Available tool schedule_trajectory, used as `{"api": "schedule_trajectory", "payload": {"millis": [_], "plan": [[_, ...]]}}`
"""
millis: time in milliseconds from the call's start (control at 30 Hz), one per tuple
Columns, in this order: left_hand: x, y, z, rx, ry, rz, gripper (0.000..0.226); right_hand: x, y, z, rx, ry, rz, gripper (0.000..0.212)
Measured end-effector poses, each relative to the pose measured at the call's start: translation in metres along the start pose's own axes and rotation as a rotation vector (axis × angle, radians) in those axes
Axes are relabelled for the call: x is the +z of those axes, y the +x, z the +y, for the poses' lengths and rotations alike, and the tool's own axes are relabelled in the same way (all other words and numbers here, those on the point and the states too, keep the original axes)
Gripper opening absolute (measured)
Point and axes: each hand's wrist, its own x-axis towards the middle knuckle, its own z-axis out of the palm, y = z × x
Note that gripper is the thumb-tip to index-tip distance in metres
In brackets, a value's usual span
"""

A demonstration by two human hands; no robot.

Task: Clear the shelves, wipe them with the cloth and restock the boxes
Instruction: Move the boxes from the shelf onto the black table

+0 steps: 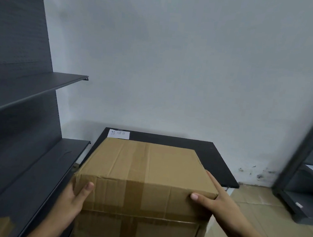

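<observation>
- Pale wall ahead, dark shelves [30, 91] on the left, black desk [216, 162] at the far side.
- The cardboard box [142, 174] is up near us, in front of the desk.
- Left hand [71, 202] and right hand [219, 206] grip its sides, thumbs on the near face.
- Risk: nothing supports it underneath, so it could slip.

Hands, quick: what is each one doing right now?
Left hand: grips the cardboard box at its left corner.
Right hand: grips the cardboard box at its right corner.
</observation>
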Motion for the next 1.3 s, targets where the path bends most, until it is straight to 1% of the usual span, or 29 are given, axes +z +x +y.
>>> {"api": "schedule_trajectory", "payload": {"millis": [133,200,267,333,400,433,500,533,600,700,767,867,933,1033,1233,1300], "plan": [[0.03,0.036,0.003,-0.018,0.006,0.014,0.137,-0.024,0.052,0.003,-0.009,-0.025,-0.038,0.087],[0.041,0.054,-0.001,-0.023,0.008,0.019,0.132,-0.032,0.076,0.004,-0.002,-0.022,-0.047,0.077],[0.05,0.072,-0.005,-0.008,0.015,0.024,0.121,-0.037,0.098,0.006,0.003,-0.021,-0.056,0.07],[0.059,0.092,-0.006,0.002,0.002,0.034,0.115,-0.043,0.122,0.009,0.01,-0.03,-0.064,0.073],[0.068,0.116,-0.006,-0.003,-0.014,0.037,0.107,-0.044,0.147,0.012,0.011,-0.033,-0.064,0.081],[0.072,0.128,-0.007,0.0,-0.02,0.038,0.106,-0.045,0.16,0.016,0.012,-0.035,-0.062,0.085],[0.076,0.157,-0.015,0.005,0.015,0.034,0.128,-0.046,0.185,0.023,0.022,-0.048,-0.064,0.094],[0.078,0.171,-0.018,0.002,0.048,0.025,0.139,-0.047,0.197,0.025,0.025,-0.053,-0.066,0.094],[0.081,0.201,-0.024,-0.006,0.09,0.002,0.151,-0.046,0.223,0.026,0.019,-0.055,-0.066,0.093],[0.089,0.249,-0.03,-0.016,0.107,-0.022,0.15,-0.047,0.264,0.025,0.017,-0.077,-0.074,0.096],[0.093,0.279,-0.03,-0.009,0.133,-0.044,0.153,-0.045,0.288,0.025,0.021,-0.07,-0.074,0.094],[0.101,0.322,-0.027,0.001,0.154,-0.096,0.17,-0.046,0.323,0.029,0.034,-0.057,-0.034,0.09],[0.11,0.349,-0.026,-0.024,0.174,-0.108,0.178,-0.051,0.347,0.032,0.038,-0.058,-0.015,0.091],[0.123,0.382,-0.036,-0.051,0.183,-0.148,0.173,-0.061,0.381,0.042,0.068,-0.065,-0.013,0.105],[0.151,0.445,-0.045,-0.081,0.184,-0.232,0.158,-0.083,0.454,0.062,0.088,-0.112,-0.045,0.113],[0.165,0.464,-0.048,-0.096,0.188,-0.234,0.149,-0.091,0.481,0.069,0.097,-0.106,-0.051,0.117]]}}
